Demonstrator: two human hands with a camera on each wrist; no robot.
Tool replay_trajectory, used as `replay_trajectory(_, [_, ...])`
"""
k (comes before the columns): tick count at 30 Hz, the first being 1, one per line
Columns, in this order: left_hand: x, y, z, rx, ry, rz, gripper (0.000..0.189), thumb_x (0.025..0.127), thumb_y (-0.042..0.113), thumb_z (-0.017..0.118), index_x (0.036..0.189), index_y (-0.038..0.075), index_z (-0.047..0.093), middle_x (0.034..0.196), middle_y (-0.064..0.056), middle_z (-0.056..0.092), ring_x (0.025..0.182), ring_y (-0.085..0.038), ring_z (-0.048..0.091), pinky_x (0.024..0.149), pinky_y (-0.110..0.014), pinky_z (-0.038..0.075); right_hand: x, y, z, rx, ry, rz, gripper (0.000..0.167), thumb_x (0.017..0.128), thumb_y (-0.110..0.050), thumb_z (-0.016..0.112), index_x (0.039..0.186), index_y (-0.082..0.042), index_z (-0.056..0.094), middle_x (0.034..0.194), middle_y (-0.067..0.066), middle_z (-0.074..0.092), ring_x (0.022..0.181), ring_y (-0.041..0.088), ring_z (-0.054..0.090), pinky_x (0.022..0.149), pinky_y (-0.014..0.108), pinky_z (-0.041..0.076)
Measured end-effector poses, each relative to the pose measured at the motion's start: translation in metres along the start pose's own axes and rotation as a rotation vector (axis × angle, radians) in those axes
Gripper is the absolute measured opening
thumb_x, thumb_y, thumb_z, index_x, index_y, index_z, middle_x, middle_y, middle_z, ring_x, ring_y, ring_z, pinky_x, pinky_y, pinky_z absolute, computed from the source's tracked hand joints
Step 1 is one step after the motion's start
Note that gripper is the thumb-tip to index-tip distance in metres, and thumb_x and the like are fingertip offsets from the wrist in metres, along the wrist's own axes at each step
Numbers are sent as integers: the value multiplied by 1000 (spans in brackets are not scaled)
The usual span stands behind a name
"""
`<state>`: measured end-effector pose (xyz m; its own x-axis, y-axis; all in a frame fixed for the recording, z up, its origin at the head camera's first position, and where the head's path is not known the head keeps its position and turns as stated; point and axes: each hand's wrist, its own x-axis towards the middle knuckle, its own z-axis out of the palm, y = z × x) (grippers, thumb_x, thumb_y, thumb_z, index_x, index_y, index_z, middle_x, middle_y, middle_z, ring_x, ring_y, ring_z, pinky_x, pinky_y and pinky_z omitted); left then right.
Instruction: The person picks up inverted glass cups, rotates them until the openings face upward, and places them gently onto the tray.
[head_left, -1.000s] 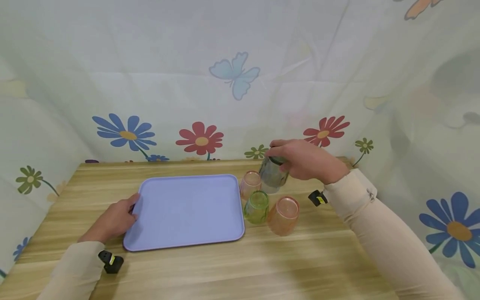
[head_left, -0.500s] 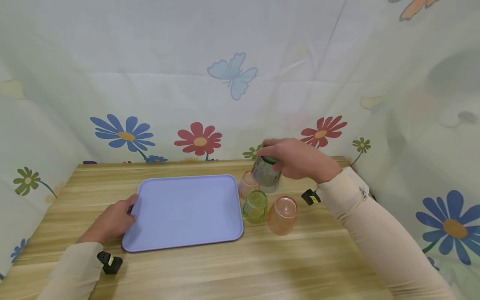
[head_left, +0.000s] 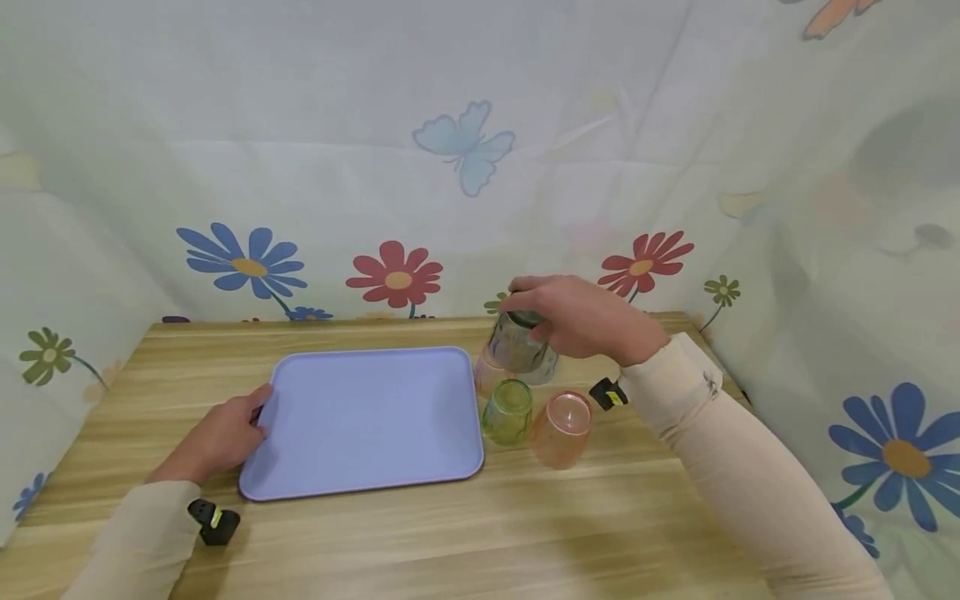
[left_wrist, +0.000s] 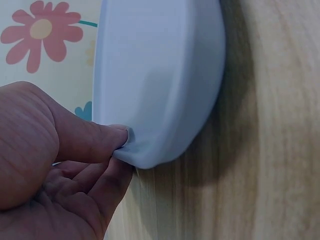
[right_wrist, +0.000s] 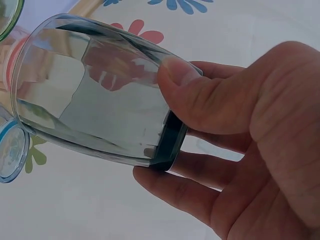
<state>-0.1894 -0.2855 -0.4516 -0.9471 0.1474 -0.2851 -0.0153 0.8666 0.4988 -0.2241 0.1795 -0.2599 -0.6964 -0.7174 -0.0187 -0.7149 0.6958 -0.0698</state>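
Note:
My left hand point(head_left: 217, 435) pinches the left edge of a lilac tray point(head_left: 367, 425), thumb on top and fingers beneath, as the left wrist view shows. In my right hand point(head_left: 581, 317) is a clear grey drinking glass point(head_left: 517, 343), gripped round its dark base and held mouth down. It overlaps a pink glass point(head_left: 491, 375) and a clear glass point(head_left: 547, 372) in the head view; the right wrist view shows that clear glass point(right_wrist: 12, 150) with a blue rim. Closer to me, a green glass point(head_left: 508, 412) and an orange-pink glass point(head_left: 562, 429) stand upside down.
The wooden table point(head_left: 420, 542) backs onto a white curtain point(head_left: 315, 192) printed with flowers and a butterfly. The glasses are grouped just right of the tray, the pink and green ones close to its edge. Black wrist cameras sit at both cuffs.
My right hand has carried the grey glass leftward, off from over the clear glass and across the pink one. The left hand keeps its pinch on the tray.

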Motion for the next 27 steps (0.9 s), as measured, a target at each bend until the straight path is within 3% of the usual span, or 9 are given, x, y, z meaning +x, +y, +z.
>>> replay_trajectory(9, [0, 3, -4, 1, -10, -13, 72, 99, 1, 54, 158, -17, 17, 156, -46, 27, 145, -62, 33, 113, -71, 37, 4, -2, -1, -8, 15, -22, 52, 92, 3, 69, 140, -15, 67, 129, 4, 64, 108, 24, 67, 97, 42, 62])
replay_trajectory(15, [-2, 4, -1, -16, -7, -10, 71, 98, -1, 53, 157, -18, 17, 156, -46, 27, 144, -62, 33, 113, -71, 37, 5, -2, 2, -17, 14, -29, 54, 91, 5, 69, 141, -15, 67, 133, 6, 64, 112, 25, 68, 99, 43, 62])
replay_trajectory(22, [-1, 5, -2, -17, -19, -25, 72, 99, -1, 54, 157, -17, 16, 157, -46, 25, 145, -62, 32, 114, -71, 36, 11, -5, 2, -38, 48, -100, 49, 89, 9, 67, 133, -13, 71, 115, 2, 63, 95, 20, 65, 88, 37, 62])
replay_trajectory(27, [0, 4, -1, -13, -8, -21, 71, 99, -1, 53, 157, -18, 16, 156, -46, 26, 144, -62, 33, 113, -71, 37, 15, -7, 2, -38, 58, -113, 48, 87, 11, 66, 128, -14, 72, 108, 1, 61, 91, 19, 63, 85, 35, 61])
